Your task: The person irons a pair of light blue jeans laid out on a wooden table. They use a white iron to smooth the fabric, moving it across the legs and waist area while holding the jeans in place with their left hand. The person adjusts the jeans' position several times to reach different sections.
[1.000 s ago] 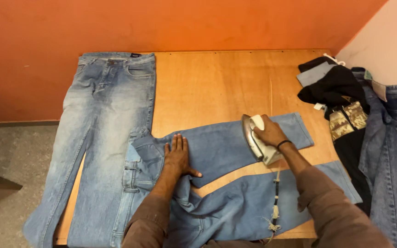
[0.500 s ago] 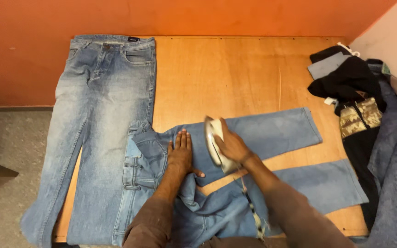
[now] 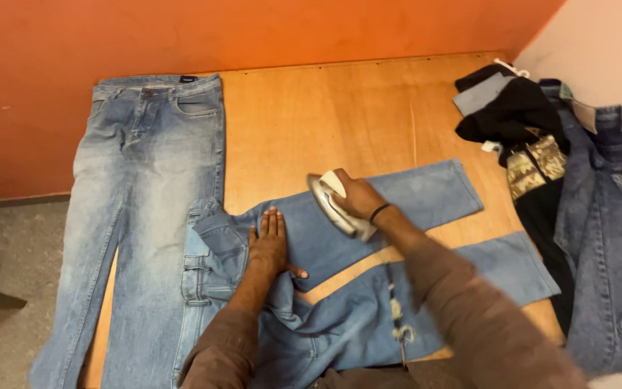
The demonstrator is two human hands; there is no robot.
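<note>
Your right hand has its fingers wrapped shut around the handle of the iron, which sits on the upper leg of the blue jeans spread across the bench. That leg's long axis runs from the seat near your left hand out to the cuff at the right, rising slightly toward the far edge; the iron rests about midway along it, so the unpressed length lies to the right of your fingers. The iron looks tipped, its soleplate partly showing toward the left, though motion blur makes the exact tilt hard to judge

Your left hand lies flat, fingers stretched out and together, holding nothing, pressing the cloth down at the crotch just left of the iron. It is the nearer hand to the waistband; the right is nearer to the cuff

The lower leg of the same jeans runs roughly parallel below, under your right forearm, with the iron's cord lying over it

A second, paler pair of jeans lies lengthwise along the bench's left side, and a heap of dark clothes sits at the right
</note>
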